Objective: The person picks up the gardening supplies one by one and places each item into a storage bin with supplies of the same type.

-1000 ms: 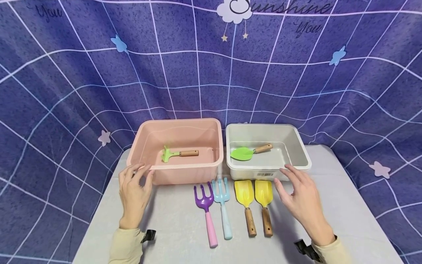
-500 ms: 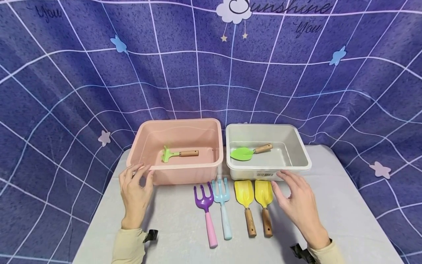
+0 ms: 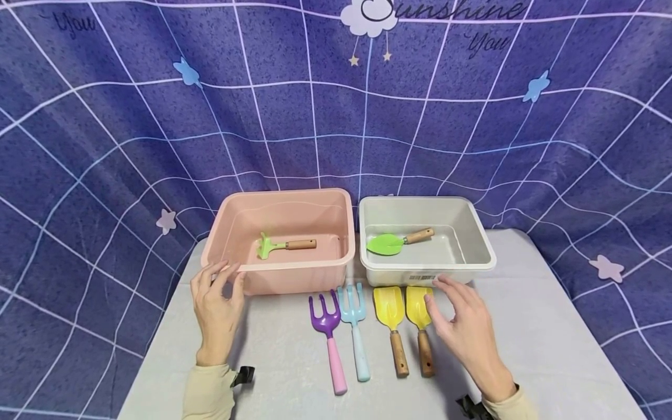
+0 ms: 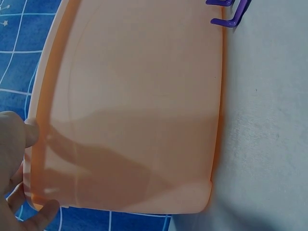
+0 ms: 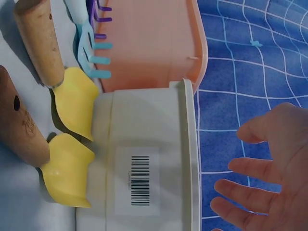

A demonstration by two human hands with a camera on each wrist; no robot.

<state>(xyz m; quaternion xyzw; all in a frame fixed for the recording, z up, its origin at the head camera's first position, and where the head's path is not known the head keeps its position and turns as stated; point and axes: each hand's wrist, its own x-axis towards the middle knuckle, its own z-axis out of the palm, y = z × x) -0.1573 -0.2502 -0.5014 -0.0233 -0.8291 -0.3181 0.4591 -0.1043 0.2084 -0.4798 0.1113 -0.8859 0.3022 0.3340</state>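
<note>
My left hand (image 3: 216,309) is at the near left corner of a pink bin (image 3: 294,280), fingers loosely bent with the fingertips right at the rim. Over the table on the right, my right hand (image 3: 469,329) holds nothing; its fingers are relaxed and spread. Its thumb overlaps the right yellow hand shovel (image 3: 417,306) in the head view. A second yellow shovel (image 3: 388,306) lies beside it, both with wooden handles. Above the right fingertips is the front wall of a white bin (image 3: 388,277), with a barcode label (image 5: 140,180) in the right wrist view.
A purple garden fork (image 3: 325,321) with a pink handle and a light blue fork (image 3: 353,315) lie left of the shovels. Inside the pink bin is a small green rake (image 3: 266,245); a green trowel (image 3: 385,244) lies in the white bin. A blue curtain (image 3: 336,116) hangs behind.
My right hand has drifted left and slightly down, from the white bin's front right to over the right yellow shovel. The left hand stays nearly still at the pink bin's corner.
</note>
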